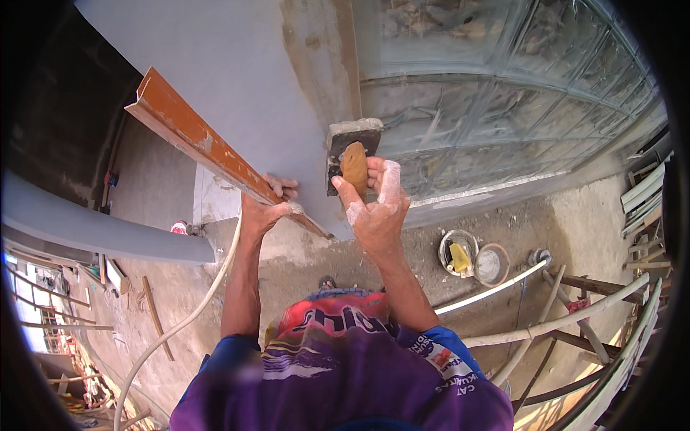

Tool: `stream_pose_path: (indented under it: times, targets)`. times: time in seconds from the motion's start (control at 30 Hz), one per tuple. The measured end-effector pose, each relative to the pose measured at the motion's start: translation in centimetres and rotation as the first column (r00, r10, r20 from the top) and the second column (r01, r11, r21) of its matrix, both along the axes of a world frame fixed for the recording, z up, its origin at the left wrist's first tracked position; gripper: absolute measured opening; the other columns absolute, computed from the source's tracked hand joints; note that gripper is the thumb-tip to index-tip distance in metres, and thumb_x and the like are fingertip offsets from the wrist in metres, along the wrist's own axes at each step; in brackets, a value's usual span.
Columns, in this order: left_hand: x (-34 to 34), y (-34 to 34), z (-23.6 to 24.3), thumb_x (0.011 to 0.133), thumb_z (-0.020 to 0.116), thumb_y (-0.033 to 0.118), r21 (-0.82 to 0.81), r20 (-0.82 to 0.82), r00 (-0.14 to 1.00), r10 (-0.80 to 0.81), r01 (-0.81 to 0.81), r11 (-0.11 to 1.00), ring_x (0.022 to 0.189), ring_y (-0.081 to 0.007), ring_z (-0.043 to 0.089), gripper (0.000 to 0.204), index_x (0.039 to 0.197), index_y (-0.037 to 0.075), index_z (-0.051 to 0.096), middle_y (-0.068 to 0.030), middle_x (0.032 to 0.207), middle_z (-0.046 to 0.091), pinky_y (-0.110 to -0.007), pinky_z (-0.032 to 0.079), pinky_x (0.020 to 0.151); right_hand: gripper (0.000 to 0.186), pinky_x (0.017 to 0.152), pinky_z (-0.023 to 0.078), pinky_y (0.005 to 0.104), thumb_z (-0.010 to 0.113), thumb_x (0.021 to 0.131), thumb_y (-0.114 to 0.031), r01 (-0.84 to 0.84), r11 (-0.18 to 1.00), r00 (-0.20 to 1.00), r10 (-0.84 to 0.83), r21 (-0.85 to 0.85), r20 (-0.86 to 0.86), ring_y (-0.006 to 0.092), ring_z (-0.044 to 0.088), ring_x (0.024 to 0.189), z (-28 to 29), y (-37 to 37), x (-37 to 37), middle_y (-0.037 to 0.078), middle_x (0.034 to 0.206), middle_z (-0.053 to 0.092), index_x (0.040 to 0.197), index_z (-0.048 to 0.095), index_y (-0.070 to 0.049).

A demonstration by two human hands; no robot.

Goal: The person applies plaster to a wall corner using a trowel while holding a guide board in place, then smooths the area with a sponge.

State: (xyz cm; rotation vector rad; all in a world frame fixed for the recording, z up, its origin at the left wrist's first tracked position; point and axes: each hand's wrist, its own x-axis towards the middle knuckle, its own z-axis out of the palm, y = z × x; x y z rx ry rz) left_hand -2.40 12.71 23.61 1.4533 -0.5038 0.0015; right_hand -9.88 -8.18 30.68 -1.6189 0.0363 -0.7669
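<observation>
My left hand [272, 201], dusted white, grips the lower part of a long orange channel-shaped strip [188, 133], slanting from upper left down beside the grey wall [251, 79]. My right hand [375, 201], white on fingers and thumb, is closed on the wooden handle of a trowel [353, 161]. Its dark, pale-crusted plate is at a brownish band [320, 57] on the wall, next to glass blocks [489, 108]; whether it touches the surface I cannot tell.
Below right are a bucket [445, 255] holding something yellow and a round pan [492, 266]. Wooden poles [546, 323] fill the lower right. A pale hose [172, 330] runs down left, near a curved grey ledge [108, 230]. Scattered sticks [154, 316] lie on the concrete floor.
</observation>
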Motion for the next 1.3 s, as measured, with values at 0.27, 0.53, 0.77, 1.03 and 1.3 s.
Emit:
stream_pose_path:
  times: [0.27,0.53,0.77,1.03,1.3]
  targets:
    - [-0.4,-0.7,0.8,0.055,0.083,0.012,0.043,-0.061,0.997,0.05,-0.048,0.998,0.08,-0.023,0.065,0.041,0.075,0.006,0.049,-0.0199,0.091,0.064,-0.036,0.055,0.071,0.044,0.072,0.051,0.0342,0.072,0.077,-0.016,-0.192,0.976,0.96,0.166,-0.1,-0.227,0.0264,0.064,0.081,-7.1,-0.6,-2.3,0.018,0.088,0.064,0.109,0.05,0.005]
    - [-0.5,-0.9,1.1,0.053,0.073,0.001,0.055,-0.053,0.994,0.099,-0.096,0.994,0.078,-0.0222,0.065,0.032,0.074,0.006,0.049,-0.0185,0.088,0.065,-0.036,0.057,0.07,0.057,0.081,0.046,0.0247,0.072,0.081,-0.026,-0.324,0.851,0.933,0.36,0.413,-0.011,0.0123,0.057,0.09,-7.8,-8.6,-1.5,0.007,0.1,0.06,0.122,0.051,0.007]
    - [-0.3,-0.4,0.7,0.055,0.09,0.022,0.072,-0.042,0.996,0.078,-0.075,0.995,0.082,-0.0229,0.066,0.049,0.077,0.009,0.048,-0.0191,0.093,0.065,-0.034,0.057,0.071,0.055,0.084,0.043,0.0259,0.074,0.079,-0.027,-0.468,0.822,0.877,0.476,0.324,0.058,0.0138,0.056,0.093,-6.5,-9.1,1.9,0.005,0.102,0.059,0.118,0.056,0.007]
    - [-0.9,-1.0,1.6,0.053,0.074,0.002,0.105,-0.045,0.987,0.154,-0.149,0.983,0.079,-0.0225,0.066,0.032,0.072,0.007,0.049,-0.0163,0.083,0.065,-0.036,0.058,0.069,0.05,0.084,0.042,0.0251,0.073,0.079,-0.024,-0.523,0.818,0.848,0.527,0.239,0.053,0.0124,0.054,0.092,-4.8,-8.8,3.0,0.003,0.098,0.057,0.117,0.058,0.005]
    - [-0.8,-1.1,1.8,0.053,0.076,0.001,0.087,-0.077,0.989,0.126,-0.119,0.989,0.083,-0.0232,0.066,0.034,0.072,0.007,0.048,-0.0133,0.08,0.062,-0.037,0.058,0.069,0.047,0.083,0.041,0.0239,0.072,0.08,-0.02,-0.532,0.797,0.834,0.551,0.286,0.015,0.0124,0.053,0.092,-7.5,-9.1,2.8,0.003,0.098,0.056,0.118,0.058,0.005]
